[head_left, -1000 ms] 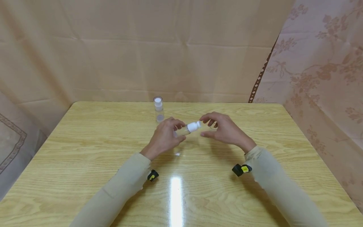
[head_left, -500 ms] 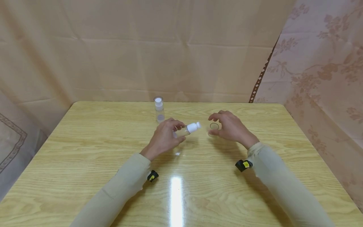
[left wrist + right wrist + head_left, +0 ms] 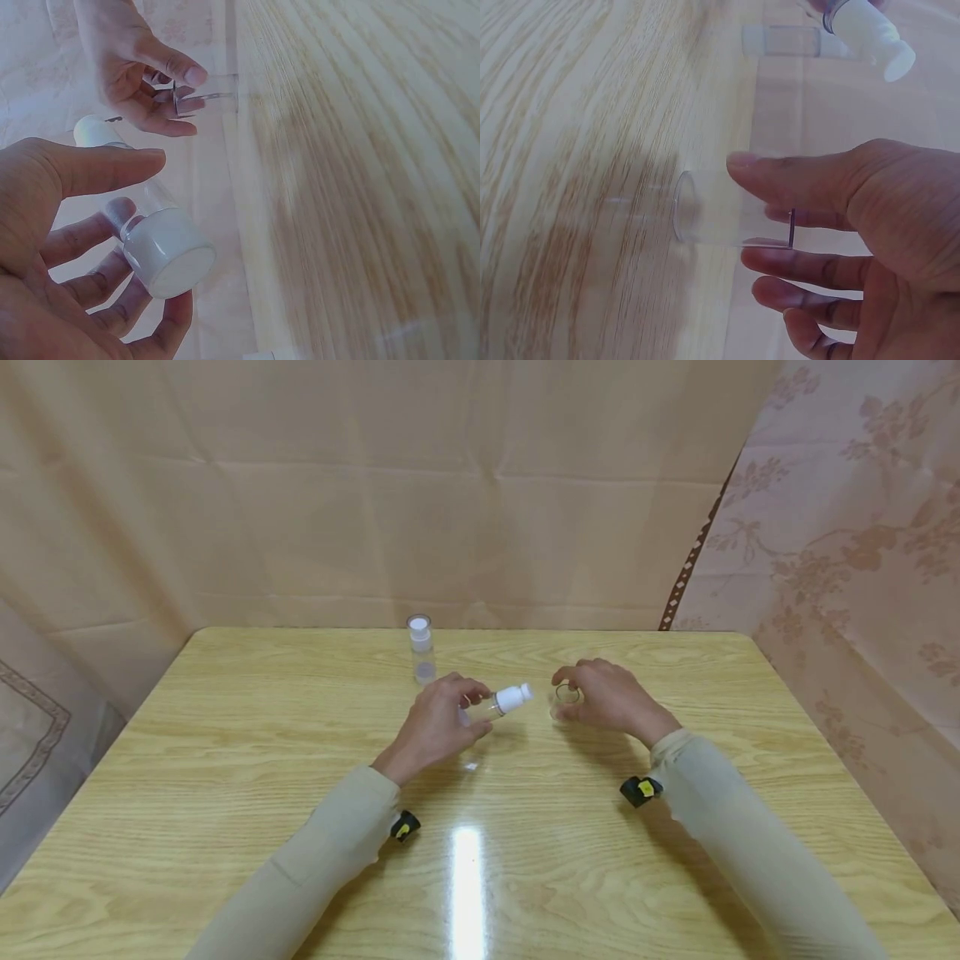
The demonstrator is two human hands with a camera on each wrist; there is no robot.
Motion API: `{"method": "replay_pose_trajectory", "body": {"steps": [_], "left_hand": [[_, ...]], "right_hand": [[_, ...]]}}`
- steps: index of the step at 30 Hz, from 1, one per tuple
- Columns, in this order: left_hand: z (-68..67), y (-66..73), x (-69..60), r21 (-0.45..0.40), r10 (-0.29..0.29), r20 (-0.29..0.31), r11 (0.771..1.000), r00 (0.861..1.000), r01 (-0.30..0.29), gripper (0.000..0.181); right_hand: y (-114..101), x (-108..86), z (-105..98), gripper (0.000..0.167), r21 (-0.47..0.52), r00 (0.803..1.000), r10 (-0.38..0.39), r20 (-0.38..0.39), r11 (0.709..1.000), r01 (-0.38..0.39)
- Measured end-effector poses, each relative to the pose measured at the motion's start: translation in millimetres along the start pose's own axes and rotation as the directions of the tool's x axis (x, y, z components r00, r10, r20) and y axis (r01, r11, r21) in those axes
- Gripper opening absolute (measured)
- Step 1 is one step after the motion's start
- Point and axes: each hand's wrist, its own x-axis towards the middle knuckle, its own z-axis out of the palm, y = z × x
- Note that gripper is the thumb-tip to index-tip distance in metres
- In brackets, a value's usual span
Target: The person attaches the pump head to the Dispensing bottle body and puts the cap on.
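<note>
My left hand [image 3: 435, 725] holds a small clear pump bottle [image 3: 512, 698], tilted, its white pump top pointing right. In the left wrist view, the thumb lies along the bottle, and the fingers curl round near its white base [image 3: 171, 255]. My right hand [image 3: 611, 700] has thumb and fingers round a clear, cup-shaped cap [image 3: 731, 210]. That cap stands on the table, dark-edged rim up. Part of it is hidden behind the right hand in the head view.
A second pump bottle [image 3: 422, 652], covered by a clear cap, stands upright near the table's back edge. The wood-grain table [image 3: 262, 760] is shiny and reflects a light strip. A beige curtain [image 3: 450, 510] hangs behind it.
My right hand has moved away from the pump top, back to the right, and its fingers have lowered round the clear cap. The left hand and its bottle have stayed nearly still.
</note>
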Motion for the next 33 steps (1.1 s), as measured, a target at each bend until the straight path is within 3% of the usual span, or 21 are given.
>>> {"method": "replay_pose_trajectory", "body": {"steps": [15,24,33], "left_hand": [[1.6,1.0,0.3,0.007,0.013,0.002,1.000,1.000,-0.013,0.037],[1.3,0.8,1.2,0.008,0.011,0.000,1.000,1.000,-0.011,0.037],[-0.5,1.5,0.2,-0.005,-0.002,0.005,1.000,1.000,0.002,0.037]], "right_hand": [[-2,-1.2,-1,0.038,-0.013,1.000,-0.025,0.003,1.000,0.025],[-5,-5.6,-3,0.037,0.115,0.996,-0.035,-0.085,0.992,0.045],[-5,-13.1,-7,0.033,0.305,0.982,-0.062,-0.176,0.945,0.114]]}}
